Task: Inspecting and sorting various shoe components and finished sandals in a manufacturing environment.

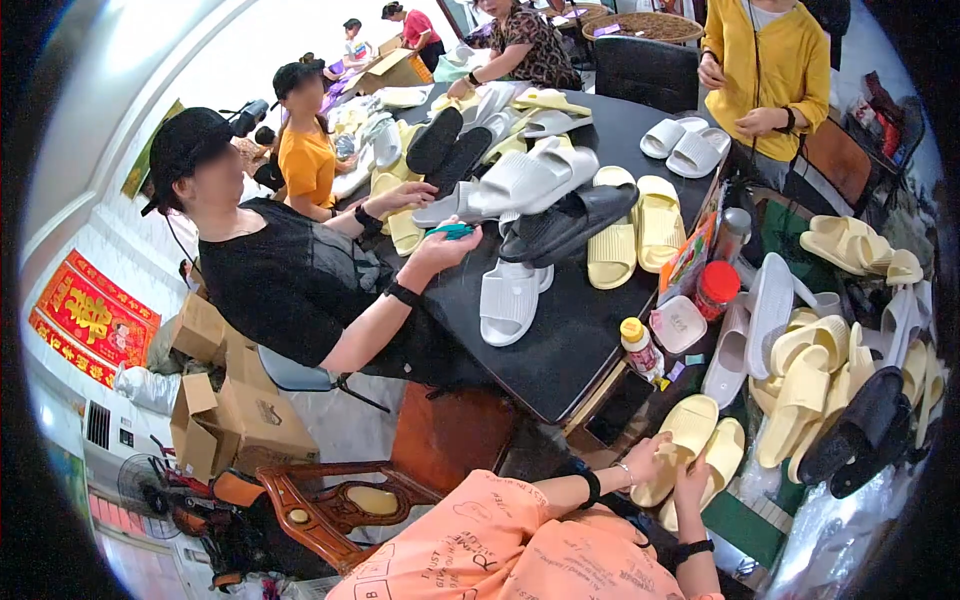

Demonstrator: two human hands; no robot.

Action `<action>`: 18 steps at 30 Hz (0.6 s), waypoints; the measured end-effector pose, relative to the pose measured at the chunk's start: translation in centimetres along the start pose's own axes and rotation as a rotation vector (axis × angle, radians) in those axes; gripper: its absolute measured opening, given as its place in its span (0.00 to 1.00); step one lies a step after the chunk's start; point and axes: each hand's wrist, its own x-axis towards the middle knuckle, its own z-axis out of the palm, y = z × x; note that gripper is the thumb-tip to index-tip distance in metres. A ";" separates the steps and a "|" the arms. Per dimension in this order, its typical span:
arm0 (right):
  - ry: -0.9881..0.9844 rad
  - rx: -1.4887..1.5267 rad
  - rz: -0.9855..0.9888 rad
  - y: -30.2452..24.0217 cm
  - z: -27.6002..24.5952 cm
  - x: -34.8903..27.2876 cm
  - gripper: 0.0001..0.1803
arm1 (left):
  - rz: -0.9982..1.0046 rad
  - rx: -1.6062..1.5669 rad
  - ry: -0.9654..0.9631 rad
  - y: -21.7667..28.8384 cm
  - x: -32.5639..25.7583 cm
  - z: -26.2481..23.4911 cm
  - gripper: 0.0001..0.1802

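My left hand (647, 461) is closed on the side edge of a pale yellow slide slipper (690, 424), near its heel. Beside it, a matching slipper (724, 464) lies at a slant, and my right hand (690, 488) grips between the pair with its fingers on the edge. Part of each slipper's sole is covered by my fingers. Both slippers are at the near corner of a black table, their toes pointing away from me. A heap of yellow slippers (800, 405) lies to the right, with a black slipper (862, 425) on its near side.
White, grey, black and yellow slippers cover the black table (550, 375). A yellow-capped bottle (636, 340), a red-lidded jar (714, 290) and a white-lidded tub (678, 325) stand ahead. A person in black (285, 250) handles slippers at left; a person in yellow (770, 70) stands beyond. A wooden chair (350, 510) is at left.
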 end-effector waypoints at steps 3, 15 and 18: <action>-0.102 0.333 -0.114 0.0 -1.6 -0.5 0.35 | 0.082 -0.075 0.042 -0.1 0.0 -0.2 0.30; 0.397 0.711 0.423 16.9 -8.7 1.5 0.09 | 0.006 0.100 0.085 0.4 -0.9 1.4 0.35; 0.499 0.592 0.373 15.1 -9.1 2.4 0.12 | -0.023 0.121 0.086 1.1 -0.8 1.3 0.34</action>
